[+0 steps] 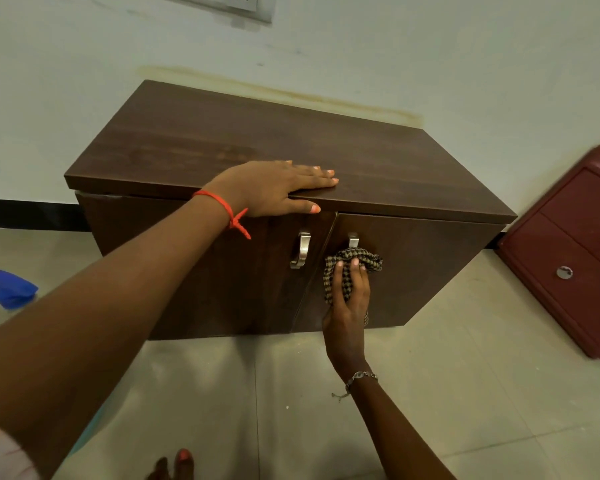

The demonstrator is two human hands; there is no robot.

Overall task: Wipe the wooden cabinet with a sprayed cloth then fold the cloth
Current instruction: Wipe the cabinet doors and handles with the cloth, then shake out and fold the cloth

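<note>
The left hand (pixel 274 188) lies flat on the front edge of the cabinet (pixel 222 143) top. The right hand (pixel 349 306) presses a checked cloth (pixel 350 268) against the right door (pixel 430 271), just below its handle (pixel 353 241).

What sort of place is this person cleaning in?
Probably a room in a home: a low wooden cabinet stands on a glossy tiled floor against a painted wall with a socket plate.
</note>
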